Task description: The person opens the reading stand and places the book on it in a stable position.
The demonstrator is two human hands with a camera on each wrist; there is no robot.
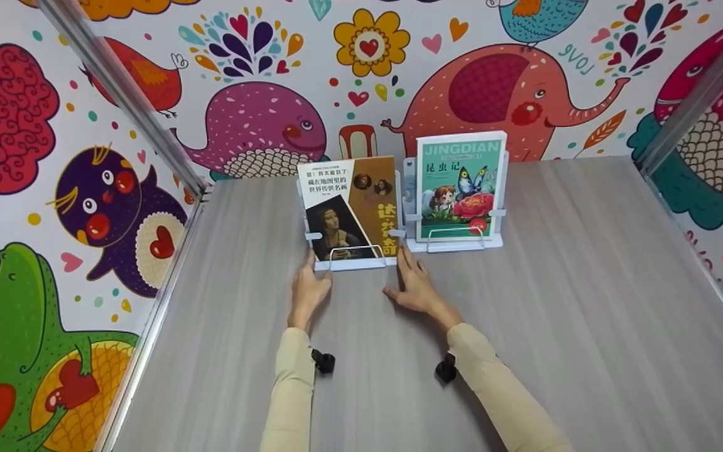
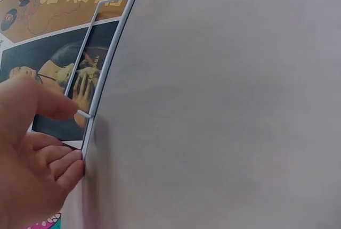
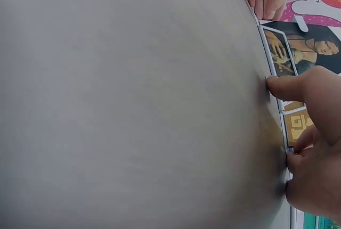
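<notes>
A brown and white book [image 1: 370, 188] with a painted portrait leans upright on a white book stand [image 1: 352, 265]. A wire holder [image 2: 109, 58] crosses the lower front of its cover. My left hand [image 1: 309, 290] is at the stand's lower left corner, fingers along its side and thumb out toward the front. At the lower right corner, my right hand [image 1: 419, 292] has its fingertips against the side. The right thumb [image 3: 285, 86] points to the front edge in the right wrist view. Neither hand has its fingers wrapped around the stand.
Right beside it, a green book [image 1: 458, 188] leans on a second white stand [image 1: 493, 241], set slightly farther back. Both stands are on a grey wood-grain table [image 1: 587, 314] near the back wall [image 1: 367, 107], which carries cartoon animals. A metal post [image 1: 122, 94] rises at the left.
</notes>
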